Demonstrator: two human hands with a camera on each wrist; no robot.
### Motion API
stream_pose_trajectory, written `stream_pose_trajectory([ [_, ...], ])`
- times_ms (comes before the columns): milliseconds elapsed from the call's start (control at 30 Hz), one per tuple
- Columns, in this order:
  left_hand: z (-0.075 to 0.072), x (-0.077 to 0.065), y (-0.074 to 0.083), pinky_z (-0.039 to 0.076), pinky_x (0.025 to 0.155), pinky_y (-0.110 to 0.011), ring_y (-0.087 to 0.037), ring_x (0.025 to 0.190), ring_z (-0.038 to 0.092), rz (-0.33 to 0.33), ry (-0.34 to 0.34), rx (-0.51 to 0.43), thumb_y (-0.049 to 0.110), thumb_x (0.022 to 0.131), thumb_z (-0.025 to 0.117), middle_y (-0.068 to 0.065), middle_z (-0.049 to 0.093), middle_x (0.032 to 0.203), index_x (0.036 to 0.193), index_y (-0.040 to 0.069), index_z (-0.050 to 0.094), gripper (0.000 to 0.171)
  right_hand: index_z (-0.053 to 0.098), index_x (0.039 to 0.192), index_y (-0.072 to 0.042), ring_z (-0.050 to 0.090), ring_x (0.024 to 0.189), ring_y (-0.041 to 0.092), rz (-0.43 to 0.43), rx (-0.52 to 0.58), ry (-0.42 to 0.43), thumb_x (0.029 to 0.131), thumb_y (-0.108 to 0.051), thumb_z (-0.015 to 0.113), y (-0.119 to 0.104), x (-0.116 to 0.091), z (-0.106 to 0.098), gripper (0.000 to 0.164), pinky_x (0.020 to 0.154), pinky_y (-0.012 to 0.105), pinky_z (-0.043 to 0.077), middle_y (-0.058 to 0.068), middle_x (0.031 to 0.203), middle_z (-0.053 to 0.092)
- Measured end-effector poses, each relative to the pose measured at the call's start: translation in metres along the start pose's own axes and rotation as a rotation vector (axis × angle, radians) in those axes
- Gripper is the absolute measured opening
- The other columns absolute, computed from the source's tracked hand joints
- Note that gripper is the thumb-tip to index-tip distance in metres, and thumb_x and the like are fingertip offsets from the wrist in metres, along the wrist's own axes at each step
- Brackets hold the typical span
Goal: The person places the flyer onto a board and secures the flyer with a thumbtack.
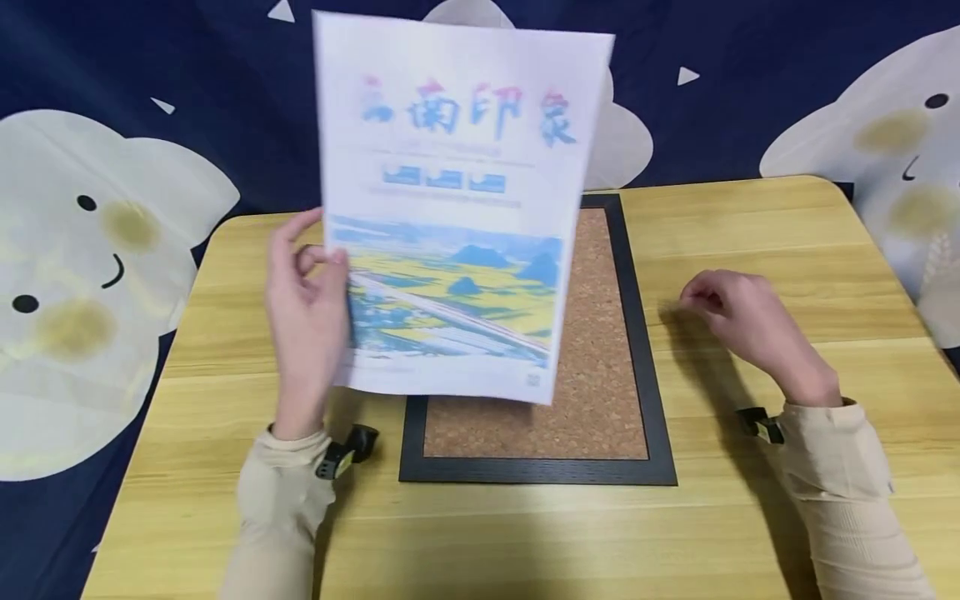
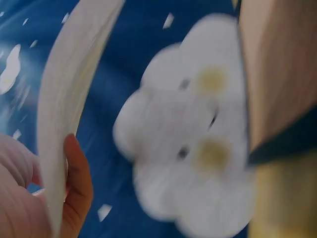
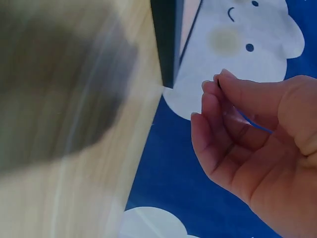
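My left hand [image 1: 307,308] grips the left edge of a printed paper poster [image 1: 450,200] and holds it up in front of me. The sheet bears large Chinese characters, three small pictures and a landscape of yellow fields. In the left wrist view the poster [image 2: 64,119] is seen from the side, curving, with fingers and thumb around its edge. Behind it, a black-framed cork board [image 1: 600,375] lies on the table, its upper left part hidden. To the board's right, my right hand [image 1: 750,321] is curled, thumb tip against the fingertips; I cannot tell whether they pinch something small.
The wooden table [image 1: 525,542] has rounded back corners. A dark blue cloth [image 1: 712,125] with white clouds hangs behind it and at the sides. A small black camera is strapped to each wrist, over beige sleeves [image 1: 832,450].
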State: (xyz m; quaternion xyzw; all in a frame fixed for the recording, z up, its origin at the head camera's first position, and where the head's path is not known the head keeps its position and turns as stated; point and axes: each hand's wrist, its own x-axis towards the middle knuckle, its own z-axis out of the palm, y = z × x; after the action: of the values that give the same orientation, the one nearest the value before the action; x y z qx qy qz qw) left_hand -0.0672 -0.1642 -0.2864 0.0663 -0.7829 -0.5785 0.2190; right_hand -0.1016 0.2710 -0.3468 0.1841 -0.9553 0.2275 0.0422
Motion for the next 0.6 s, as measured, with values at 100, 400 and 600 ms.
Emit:
stream_pose_trajectory([
  [100, 0.017, -0.010, -0.007, 0.037, 0.048, -0.021, -0.008, 0.051, 0.041, -0.002, -0.130, -0.042, 0.000, 0.105, 0.054, 0.000, 0.064, 0.107, 0.144, 0.018, 0.062, 0.044, 0.073, 0.089, 0.002, 0.063, 0.073, 0.024, -0.005, -0.006, 0.030, 0.093, 0.006, 0.072, -0.003, -0.002, -0.005, 0.005, 0.066, 0.032, 0.045, 0.011, 0.084, 0.071],
  [400, 0.045, -0.038, -0.031, 0.029, 0.042, -0.025, -0.012, 0.044, 0.032, -0.132, -0.344, 0.022, 0.007, 0.106, 0.059, -0.006, 0.044, 0.071, 0.132, 0.011, 0.072, 0.030, 0.074, 0.092, 0.002, 0.066, 0.073, 0.028, 0.024, -0.008, 0.074, 0.096, 0.000, 0.071, -0.008, -0.003, -0.013, 0.006, 0.064, 0.030, 0.045, 0.014, 0.086, 0.073],
  [600, 0.052, -0.041, -0.048, 0.032, 0.056, -0.029, -0.018, 0.053, 0.033, -0.097, -0.511, 0.173, 0.006, 0.104, 0.062, -0.006, 0.041, 0.072, 0.134, 0.003, 0.070, 0.031, 0.075, 0.090, 0.000, 0.064, 0.071, 0.026, 0.011, -0.012, 0.116, 0.096, -0.001, 0.073, -0.009, -0.002, -0.014, 0.006, 0.064, 0.020, 0.039, 0.013, 0.085, 0.073],
])
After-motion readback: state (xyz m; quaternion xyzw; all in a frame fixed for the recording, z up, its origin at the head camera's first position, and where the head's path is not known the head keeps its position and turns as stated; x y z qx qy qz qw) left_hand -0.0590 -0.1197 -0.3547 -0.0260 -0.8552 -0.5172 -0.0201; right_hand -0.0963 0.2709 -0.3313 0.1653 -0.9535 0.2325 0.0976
